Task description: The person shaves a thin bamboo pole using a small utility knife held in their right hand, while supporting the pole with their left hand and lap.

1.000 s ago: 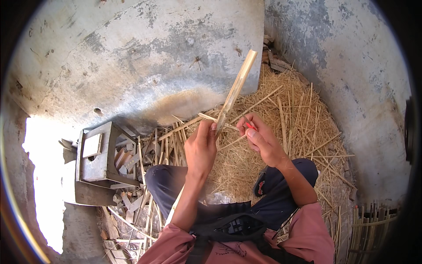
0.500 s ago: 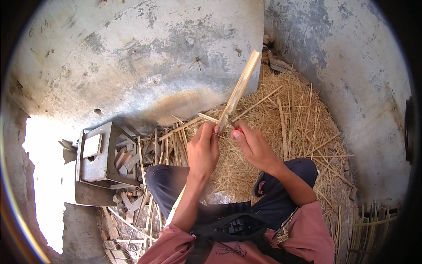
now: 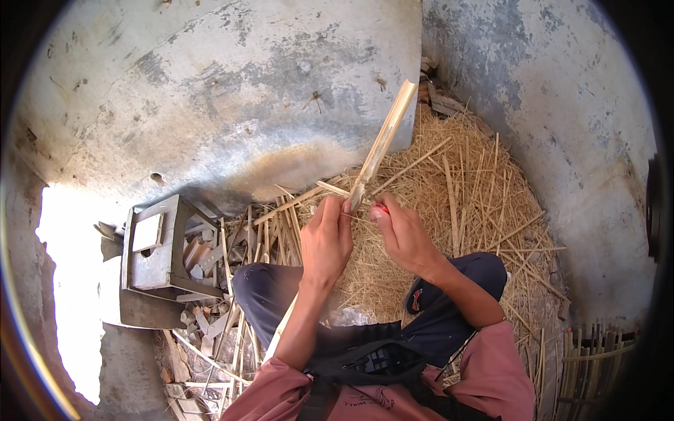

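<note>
My left hand [image 3: 326,238] is closed round the lower end of a split bamboo piece [image 3: 384,137], which tilts up and away to the right with its hollow side showing. Just to the right, my right hand [image 3: 406,238] grips a small red-handled knife [image 3: 380,208]. Most of the handle is hidden by the fingers, and the blade is hard to make out beside the bamboo. A short, pale strip [image 3: 333,188] juts leftward close to my left fingertips.
Beneath my hands lies a heap of straw-like shavings [image 3: 484,189] with loose bamboo strips. A wooden box frame [image 3: 158,242] stands at left beside rubble and slats. Worn plaster walls [image 3: 232,91] rise behind and at right. Upright sticks [image 3: 593,365] are bound at lower right.
My right hand has shifted slightly right with the knife, away from the bamboo. My left hand and the bamboo piece have hardly moved.
</note>
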Demonstrator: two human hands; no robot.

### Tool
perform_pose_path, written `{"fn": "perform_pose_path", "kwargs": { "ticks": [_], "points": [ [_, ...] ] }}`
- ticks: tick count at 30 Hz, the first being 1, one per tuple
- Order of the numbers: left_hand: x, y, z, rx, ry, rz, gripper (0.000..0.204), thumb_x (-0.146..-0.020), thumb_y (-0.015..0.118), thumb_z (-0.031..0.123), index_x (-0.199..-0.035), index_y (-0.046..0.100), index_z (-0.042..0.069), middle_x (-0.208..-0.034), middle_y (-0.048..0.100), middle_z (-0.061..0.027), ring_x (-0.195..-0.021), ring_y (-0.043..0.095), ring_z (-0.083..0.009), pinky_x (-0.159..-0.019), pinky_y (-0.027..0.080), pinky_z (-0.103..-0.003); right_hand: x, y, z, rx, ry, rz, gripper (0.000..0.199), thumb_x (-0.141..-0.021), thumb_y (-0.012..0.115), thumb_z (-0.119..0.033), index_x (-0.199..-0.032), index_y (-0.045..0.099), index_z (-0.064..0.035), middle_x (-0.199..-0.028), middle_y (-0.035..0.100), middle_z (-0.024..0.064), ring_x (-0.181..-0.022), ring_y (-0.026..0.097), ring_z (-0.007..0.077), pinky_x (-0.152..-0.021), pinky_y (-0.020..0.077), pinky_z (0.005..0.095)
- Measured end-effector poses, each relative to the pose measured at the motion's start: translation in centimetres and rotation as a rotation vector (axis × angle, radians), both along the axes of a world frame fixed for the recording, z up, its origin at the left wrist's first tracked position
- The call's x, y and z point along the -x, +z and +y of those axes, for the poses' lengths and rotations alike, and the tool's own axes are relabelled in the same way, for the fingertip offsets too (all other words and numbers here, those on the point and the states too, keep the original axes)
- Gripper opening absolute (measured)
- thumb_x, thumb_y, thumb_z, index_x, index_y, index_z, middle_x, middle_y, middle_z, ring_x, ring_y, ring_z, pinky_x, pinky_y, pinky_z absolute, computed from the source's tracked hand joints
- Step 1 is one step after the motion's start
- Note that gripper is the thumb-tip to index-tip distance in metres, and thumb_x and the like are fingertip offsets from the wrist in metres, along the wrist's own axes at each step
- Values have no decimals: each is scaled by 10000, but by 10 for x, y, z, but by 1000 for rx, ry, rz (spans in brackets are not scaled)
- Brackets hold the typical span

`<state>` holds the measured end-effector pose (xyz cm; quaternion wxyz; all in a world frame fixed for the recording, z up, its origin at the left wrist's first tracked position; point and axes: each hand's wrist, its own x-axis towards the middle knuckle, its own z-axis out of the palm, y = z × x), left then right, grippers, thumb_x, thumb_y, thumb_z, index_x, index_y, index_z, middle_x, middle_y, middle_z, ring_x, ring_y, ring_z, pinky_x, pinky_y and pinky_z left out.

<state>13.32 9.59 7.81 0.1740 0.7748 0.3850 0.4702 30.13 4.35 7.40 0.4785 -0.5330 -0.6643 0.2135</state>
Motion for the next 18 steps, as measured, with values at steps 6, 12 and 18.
{"fn": "perform_pose_path", "kwargs": {
  "ticks": [6, 12, 18],
  "points": [
    [1, 0, 0, -21, 1, 6, 173, -1071, 632, 107, -942, 550, 27, -820, 610, -178, -645, 609, -409, -558, 469, -463, 0, 1, 1, 2, -6, -28, 194, -1133, 496, -157, -1131, 517, 36, -767, 634, 268, -710, 669, 460, -645, 478, 510],
    [0, 0, 1, -52, -34, 14, 164, -1072, 631, 108, -947, 553, 34, -825, 595, -155, -635, 607, -398, -554, 471, -464, -2, -4, 3, -32, -47, -89, 191, -1128, 513, -164, -1126, 527, 26, -750, 641, 271, -693, 673, 473, -615, 476, 533],
    [2, -2, 2, -114, -50, 47, 151, -1058, 643, 89, -947, 551, 43, -839, 591, -138, -612, 607, -373, -518, 470, -452, -3, -4, 5, -35, -77, -175, 189, -1112, 542, -170, -1142, 534, 17, -733, 645, 277, -698, 675, 491, -617, 491, 560]
  ]
}}
